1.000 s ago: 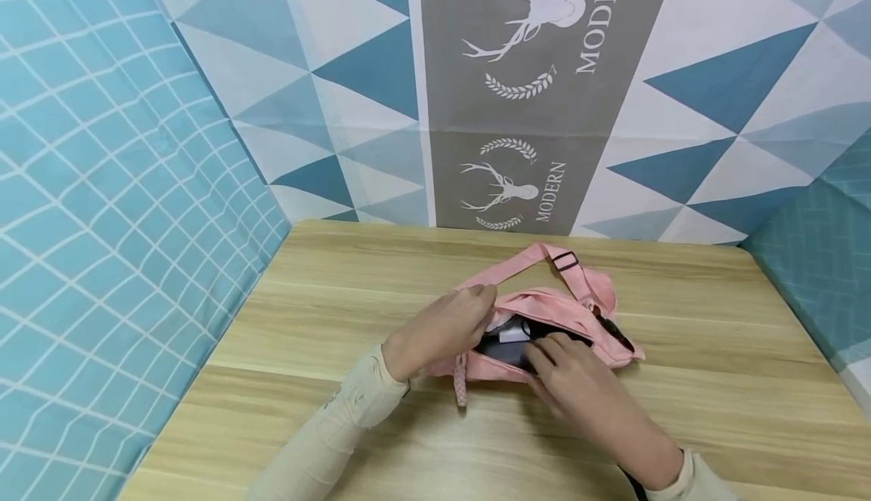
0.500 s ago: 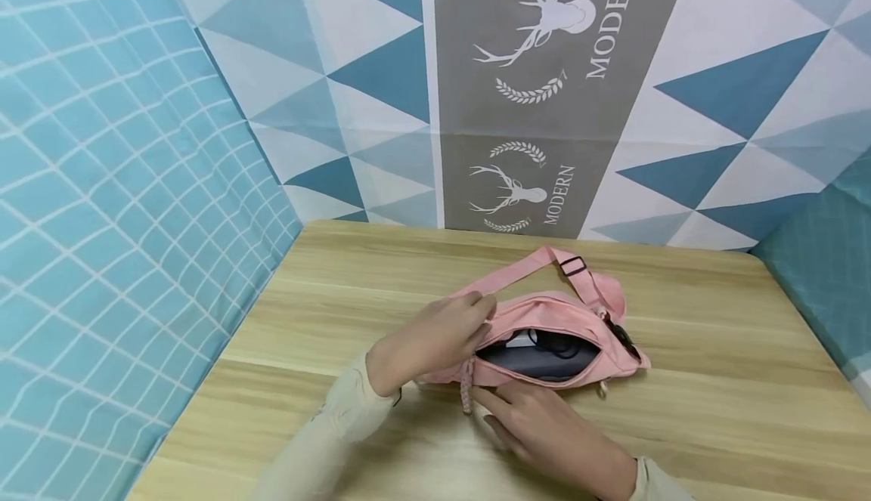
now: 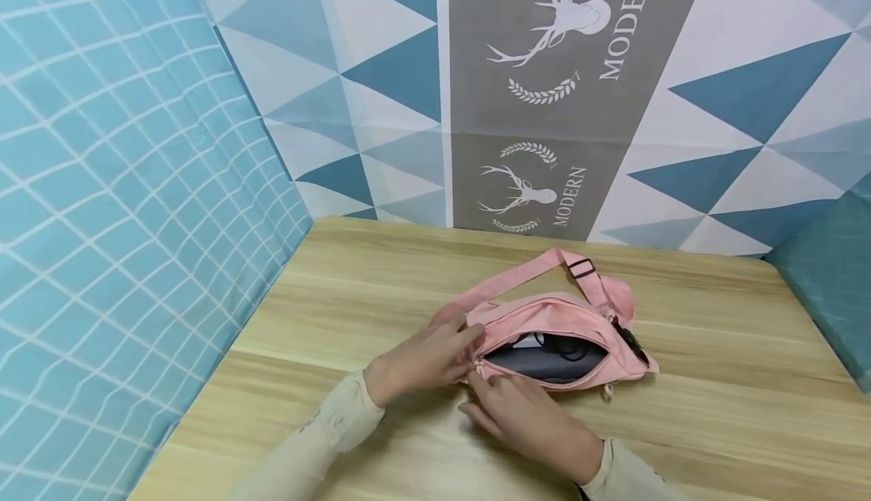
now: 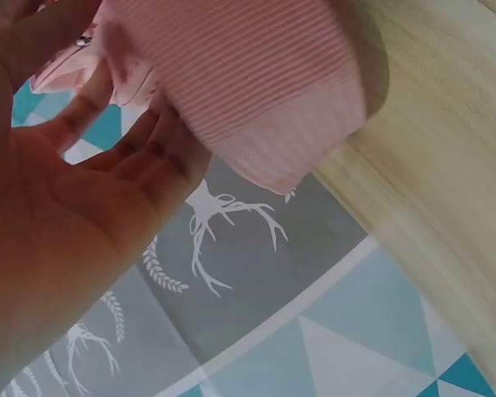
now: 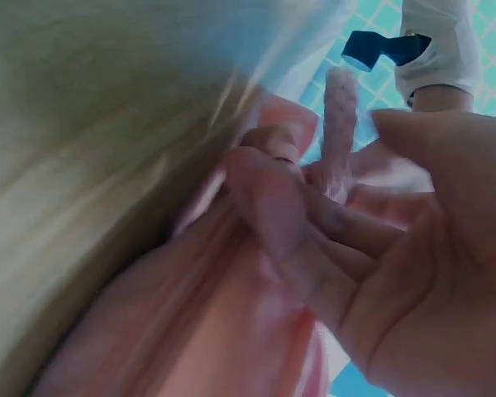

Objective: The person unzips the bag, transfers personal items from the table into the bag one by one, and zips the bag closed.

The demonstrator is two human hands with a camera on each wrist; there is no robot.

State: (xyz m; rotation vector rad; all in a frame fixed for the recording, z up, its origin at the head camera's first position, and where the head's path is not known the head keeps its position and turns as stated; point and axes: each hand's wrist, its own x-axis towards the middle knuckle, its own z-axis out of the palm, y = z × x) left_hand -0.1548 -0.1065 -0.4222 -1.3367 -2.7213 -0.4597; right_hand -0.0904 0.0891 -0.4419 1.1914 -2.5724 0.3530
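Observation:
A pink waist bag [image 3: 629, 363] lies on the table with its zipped mouth gaping. Inside I see a dark grey lining, part of a white item [image 3: 529, 341] and a black cord [image 3: 570, 345]. My left hand [image 3: 425, 356] grips the bag's left end; in the left wrist view the ribbed pink fabric [image 4: 256, 83] sticks out past its fingers. At the front left edge, my right hand [image 3: 527, 419] touches the bag with bent fingers, its thumb held apart. The right wrist view shows a braided zipper pull [image 5: 341, 124] between that thumb and the fingers.
The bag's strap [image 3: 503, 282] loops behind it, with a black slider buckle [image 3: 581, 268]. A black clip [image 3: 631, 341] is at the right end. Patterned cloth walls [image 3: 381, 108] rise behind and beside the wooden table [image 3: 721, 350].
My right hand has come out of the bag's mouth and moved left along the front edge to the zipper's left end. My left hand has shifted slightly down the bag's left end.

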